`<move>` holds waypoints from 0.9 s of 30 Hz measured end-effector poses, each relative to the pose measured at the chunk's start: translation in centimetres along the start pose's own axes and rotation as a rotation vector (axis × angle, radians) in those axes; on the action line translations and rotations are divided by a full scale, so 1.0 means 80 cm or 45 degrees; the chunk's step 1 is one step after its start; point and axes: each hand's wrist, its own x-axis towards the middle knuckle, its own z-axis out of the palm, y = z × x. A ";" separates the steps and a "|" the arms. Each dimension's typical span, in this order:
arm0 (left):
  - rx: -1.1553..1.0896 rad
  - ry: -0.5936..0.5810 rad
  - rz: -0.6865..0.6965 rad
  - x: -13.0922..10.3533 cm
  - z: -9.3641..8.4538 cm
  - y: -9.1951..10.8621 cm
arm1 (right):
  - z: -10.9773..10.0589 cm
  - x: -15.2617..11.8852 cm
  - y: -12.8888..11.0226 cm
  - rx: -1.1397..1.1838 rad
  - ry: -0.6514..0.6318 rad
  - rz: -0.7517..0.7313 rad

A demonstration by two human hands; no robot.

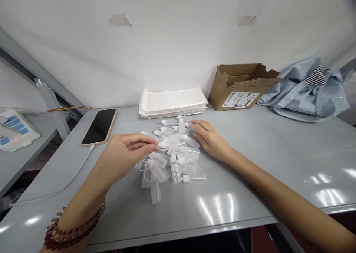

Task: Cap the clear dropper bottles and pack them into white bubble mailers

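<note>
A loose pile of small translucent plastic bottles (pixel 175 170) with white caps and thin loops lies on the grey table. My left hand (pixel 133 149) pinches one bottle (pixel 171 141) by its tip end, thumb against fingers, over the left part of the pile. At the pile's upper right edge rests my right hand (pixel 208 137), palm down with its fingers spread beside the bottles. Its fingertips are close to or touching the bottles there; I cannot tell whether they press on any.
Behind the pile lies a stack of white envelopes (pixel 174 101). An open cardboard box (pixel 241 88) and light blue cloth (pixel 306 91) are at the back right. A phone (pixel 100 127) with a white cable (pixel 75 184) lies left, near a power strip (pixel 18 130).
</note>
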 end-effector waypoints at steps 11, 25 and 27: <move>0.473 0.106 -0.057 0.003 -0.004 -0.006 | 0.001 0.000 0.004 0.021 0.015 0.181; 0.442 0.262 0.226 -0.007 0.022 0.003 | -0.054 -0.005 -0.031 0.814 0.085 0.664; 0.373 0.228 0.237 -0.009 0.025 0.003 | -0.056 -0.007 -0.041 1.080 0.020 0.639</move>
